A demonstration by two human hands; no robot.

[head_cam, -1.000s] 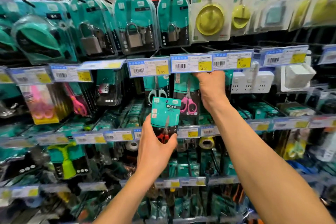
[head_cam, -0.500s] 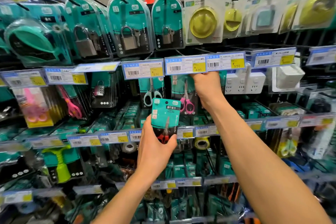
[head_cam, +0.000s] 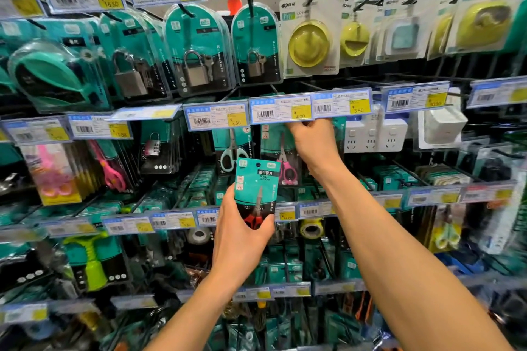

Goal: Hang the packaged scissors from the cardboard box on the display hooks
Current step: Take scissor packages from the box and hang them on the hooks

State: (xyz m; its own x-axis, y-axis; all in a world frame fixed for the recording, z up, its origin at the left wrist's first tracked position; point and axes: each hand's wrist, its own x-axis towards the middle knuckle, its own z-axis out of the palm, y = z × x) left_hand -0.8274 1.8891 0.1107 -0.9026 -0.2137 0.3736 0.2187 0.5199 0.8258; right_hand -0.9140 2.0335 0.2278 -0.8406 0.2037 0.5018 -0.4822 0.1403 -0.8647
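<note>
Left hand (head_cam: pixel 242 234) grips teal scissors pack (head_cam: pixel 255 182) upright; right hand (head_cam: pixel 313 142) raised, touching lower edge of price label (head_cam: pixel 281 111), fingers curled, grip unclear

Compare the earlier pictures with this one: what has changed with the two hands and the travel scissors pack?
The left hand has raised the travel scissors pack slightly, toward the 4.00 price tag. Nothing was taken hold of or let go. Unchanged: the left hand still grips the pack's lower end, the right hand still reaches up under that tag, in front of the hanging pink scissors, and the pack is not yet on a hook.
</note>
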